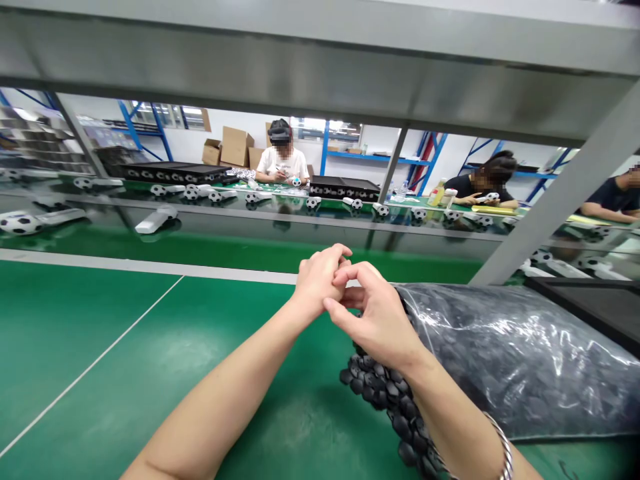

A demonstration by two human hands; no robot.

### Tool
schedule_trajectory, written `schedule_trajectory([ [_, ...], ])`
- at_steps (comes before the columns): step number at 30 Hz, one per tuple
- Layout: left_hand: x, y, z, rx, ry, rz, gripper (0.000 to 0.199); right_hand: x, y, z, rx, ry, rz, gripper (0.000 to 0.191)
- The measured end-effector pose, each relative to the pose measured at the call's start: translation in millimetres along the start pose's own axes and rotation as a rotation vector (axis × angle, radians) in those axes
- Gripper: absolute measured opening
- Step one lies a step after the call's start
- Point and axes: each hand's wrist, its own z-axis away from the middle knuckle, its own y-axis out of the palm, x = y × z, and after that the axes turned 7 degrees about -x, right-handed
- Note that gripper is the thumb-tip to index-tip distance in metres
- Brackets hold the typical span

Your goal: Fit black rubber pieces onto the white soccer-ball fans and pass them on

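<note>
My left hand [320,279] is held over the green table [125,320], back up, its loosely bent fingers pointing right and partly hidden. My right hand [375,310] meets it from the right. Its thumb and index finger are apart, touching or close to the back of my left hand, and nothing shows between them. Below my right hand lies a pile of small black disc-like pieces [373,380]. They spread from the mouth of a large clear plastic bag [510,353] filled with dark pieces.
Beyond the table edge runs a conveyor belt [260,250] carrying white-handled objects with football-patterned heads [23,223]. A grey post [555,193] slants down at the right, near a black tray [600,307]. A metal shelf [300,60] hangs overhead. Several co-workers [283,160] sit across the belt.
</note>
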Motion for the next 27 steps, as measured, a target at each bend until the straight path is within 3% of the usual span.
schedule_trajectory([
  [8, -5, -5.2, 3, 0.032, 0.033, -0.069, 0.036, 5, 0, 1, 0.007, 0.021, 0.050, 0.025],
  [12, -9, -6.2, 4, 0.011, 0.015, -0.151, 0.033, 3, -1, 0, 0.081, 0.023, -0.007, 0.019],
  [20, -9, -8.6, 6, 0.035, 0.027, -0.123, 0.034, 3, 1, 4, 0.065, 0.011, 0.018, 0.028],
  [27, -7, -8.4, 5, 0.019, 0.031, -0.114, 0.038, 5, 0, 3, 0.088, -0.019, -0.009, 0.022],
])
